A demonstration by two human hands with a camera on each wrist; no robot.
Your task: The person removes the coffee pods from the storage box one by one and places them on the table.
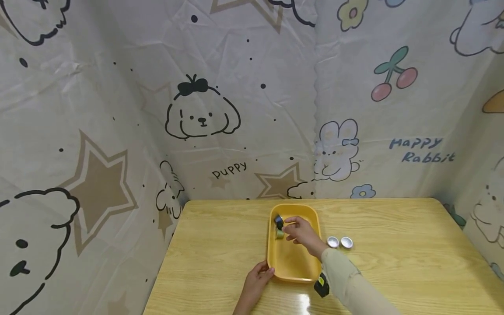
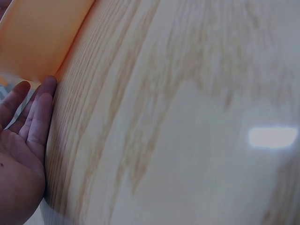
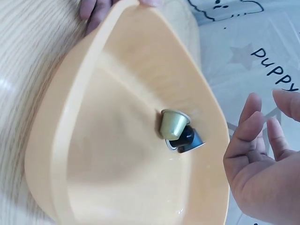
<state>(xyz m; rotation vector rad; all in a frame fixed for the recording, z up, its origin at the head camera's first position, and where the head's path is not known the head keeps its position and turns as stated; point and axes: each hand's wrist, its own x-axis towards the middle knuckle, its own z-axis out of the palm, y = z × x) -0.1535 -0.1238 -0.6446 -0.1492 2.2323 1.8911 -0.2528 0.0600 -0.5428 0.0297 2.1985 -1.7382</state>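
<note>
My left hand (image 1: 257, 280) holds the yellow tray (image 1: 293, 276) at its front left corner, thumb at the rim and fingers against the outer wall. Three coffee capsules lie together inside, by the tray's left wall: a green capsule (image 3: 173, 124), a black capsule (image 3: 185, 137) and a blue capsule (image 3: 192, 142). Over the tray, close to these capsules, hovers my right hand (image 1: 302, 232). Its fingers (image 3: 251, 126) are loosely bent, and nothing is between them and the thumb in the right wrist view.
Right of the tray, a silver-topped capsule (image 1: 333, 242) and a second silver-topped capsule (image 1: 347, 243) sit side by side on the wooden table (image 1: 401, 262). A black angular object (image 1: 321, 285) shows beside the right sleeve. A printed curtain (image 1: 252, 109) hangs behind the table.
</note>
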